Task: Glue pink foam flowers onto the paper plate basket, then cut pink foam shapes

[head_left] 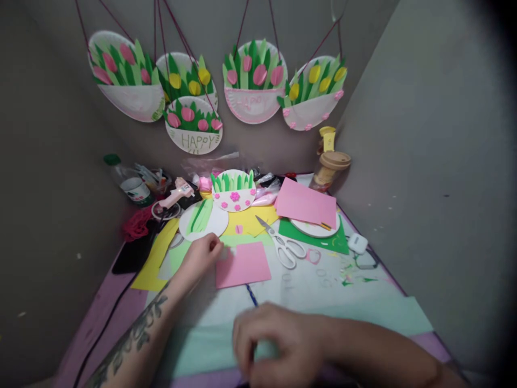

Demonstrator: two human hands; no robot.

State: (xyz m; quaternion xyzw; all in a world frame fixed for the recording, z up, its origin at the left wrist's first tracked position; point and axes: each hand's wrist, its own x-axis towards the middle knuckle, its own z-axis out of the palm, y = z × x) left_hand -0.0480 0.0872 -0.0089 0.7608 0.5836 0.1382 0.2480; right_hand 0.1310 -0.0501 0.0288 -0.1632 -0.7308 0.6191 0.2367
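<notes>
My left hand (202, 253) reaches out over the table with its fingers pinched together at the left edge of a pink paper sheet (244, 264); what the fingertips hold is too small to make out. My right hand (278, 342) rests close to me with the fingers curled down on a pale green sheet (363, 318). It partly covers a dark pencil (251, 295). White-handled scissors (283, 245) lie just right of the pink sheet. A white paper plate (204, 218) with green paper strips sits just beyond my left hand.
Several paper-plate tulip baskets (254, 81) hang on the back wall. Another basket (233, 191) stands on the table, beside a pink glue gun (175, 196), a bottle (129, 183), yellow paper (155, 258), a larger pink sheet (305, 205), a tape spool (329, 167) and a white tape dispenser (357, 242).
</notes>
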